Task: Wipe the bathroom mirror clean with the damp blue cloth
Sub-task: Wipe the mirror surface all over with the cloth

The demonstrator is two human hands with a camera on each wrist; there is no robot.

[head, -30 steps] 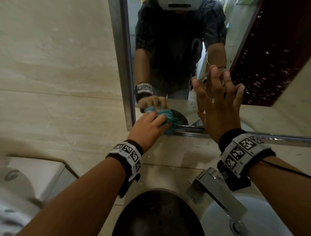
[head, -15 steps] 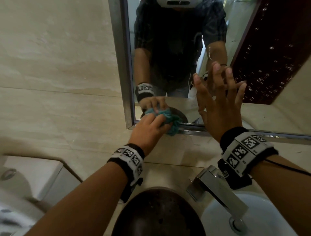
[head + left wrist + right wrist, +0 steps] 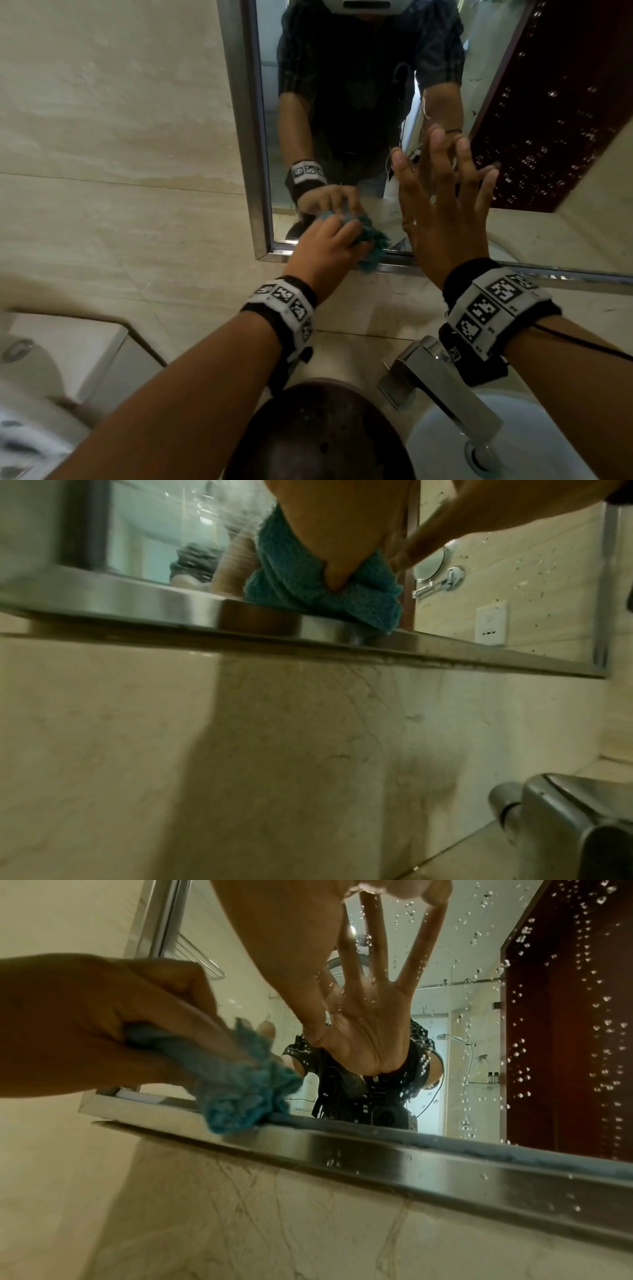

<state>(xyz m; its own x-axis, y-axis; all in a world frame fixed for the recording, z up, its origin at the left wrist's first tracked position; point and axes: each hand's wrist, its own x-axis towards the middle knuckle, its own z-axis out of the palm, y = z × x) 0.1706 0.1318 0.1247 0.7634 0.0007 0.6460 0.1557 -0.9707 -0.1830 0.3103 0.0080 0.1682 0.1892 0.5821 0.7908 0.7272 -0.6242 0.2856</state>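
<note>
Head view: I see the blue cloth [image 3: 371, 244], a crumpled teal knit, bunched at centre frame against the lower left corner of the mirror [image 3: 342, 102], spilling onto the steel frame [image 3: 246, 137]. My left hand [image 3: 325, 255] grips it with curled fingers. My right hand [image 3: 442, 212], right of centre, is spread flat with straight fingers at the glass. A chrome faucet [image 3: 442, 387] sits at lower right.

Left wrist view: the cloth [image 3: 315, 588] fills the upper centre, its lower fold draped over the frame's bottom rail [image 3: 171, 607]; my fingers [image 3: 339, 561] dig into it.

Right wrist view: the cloth [image 3: 240, 1091] lies at centre left, wadded, its tip touching the rail [image 3: 411, 1158]. My left hand [image 3: 103, 1026] clenches it. Water droplets [image 3: 609, 1026] speckle the glass at right, and my open palm shows reflected in it.
</note>
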